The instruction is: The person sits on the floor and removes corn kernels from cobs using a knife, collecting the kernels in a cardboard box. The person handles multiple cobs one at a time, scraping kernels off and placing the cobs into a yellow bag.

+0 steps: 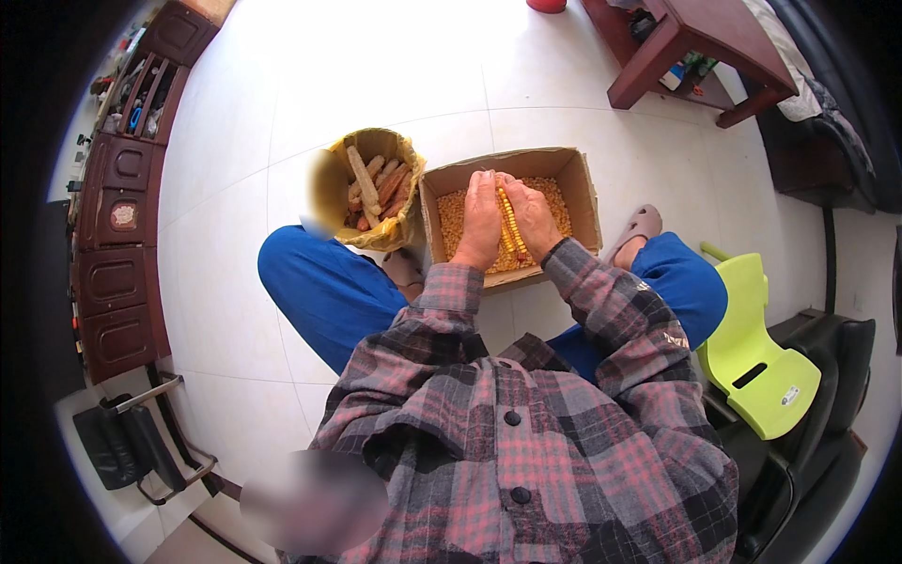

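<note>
Both of my hands are over a cardboard box [589, 211] that holds loose yellow corn kernels [557, 201]. My left hand [480, 220] and my right hand [533, 217] are close together, fingertips pointing away from me, gripping an ear of corn [510, 222] between them. Rows of yellow kernels show on the ear between the palms; its far end is hidden by the fingers. To the left of the box, a bin lined with a yellow plastic bag [414, 156] contains several bare corncobs [363, 180], some pale and some reddish.
My knees flank the box, with clog-type shoes [638, 229] on the tiled floor [218, 282]. At right is a lime-green plastic chair [764, 352] by black seats. A dark red wooden table [733, 42] stands at upper right, wooden cabinets [116, 282] at left.
</note>
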A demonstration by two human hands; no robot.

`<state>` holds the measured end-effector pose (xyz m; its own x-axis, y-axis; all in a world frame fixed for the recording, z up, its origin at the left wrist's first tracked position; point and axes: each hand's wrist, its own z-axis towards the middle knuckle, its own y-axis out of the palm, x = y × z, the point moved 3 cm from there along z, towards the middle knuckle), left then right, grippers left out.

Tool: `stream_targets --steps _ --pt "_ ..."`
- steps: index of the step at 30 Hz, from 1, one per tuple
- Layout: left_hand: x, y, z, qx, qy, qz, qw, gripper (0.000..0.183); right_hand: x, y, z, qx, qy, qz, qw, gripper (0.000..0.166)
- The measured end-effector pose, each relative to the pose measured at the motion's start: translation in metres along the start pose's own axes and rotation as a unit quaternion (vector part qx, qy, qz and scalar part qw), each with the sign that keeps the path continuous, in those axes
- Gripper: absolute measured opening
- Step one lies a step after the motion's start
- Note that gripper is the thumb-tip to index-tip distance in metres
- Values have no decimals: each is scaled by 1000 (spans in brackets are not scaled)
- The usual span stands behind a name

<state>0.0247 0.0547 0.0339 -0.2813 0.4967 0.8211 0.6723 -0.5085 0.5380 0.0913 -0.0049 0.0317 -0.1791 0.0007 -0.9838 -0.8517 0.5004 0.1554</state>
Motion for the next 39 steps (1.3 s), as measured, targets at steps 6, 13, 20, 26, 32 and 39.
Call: stream_targets --steps 6,13,20,26,32,39 --pt "-4 -6 1 23 27 39 999 23 -4 9 -6 40 16 63 997 41" --pt "-6 0 -1 24 67 62 996 21 4 4 -5 44 33 46 997 44" --pt "1 -4 1 70 20 40 997 23 -5 7 -7 30 33 -30 999 39" --pt "-1 -2 -2 92 86 116 985 25 0 6 -7 42 -30 -47 998 35" --pt "1 -4 -4 97 113 186 971 25 9 2 -8 60 75 46 994 39" --pt "4 -12 3 132 61 33 989 25 -3 8 -15 -8 21 -143 989 40"
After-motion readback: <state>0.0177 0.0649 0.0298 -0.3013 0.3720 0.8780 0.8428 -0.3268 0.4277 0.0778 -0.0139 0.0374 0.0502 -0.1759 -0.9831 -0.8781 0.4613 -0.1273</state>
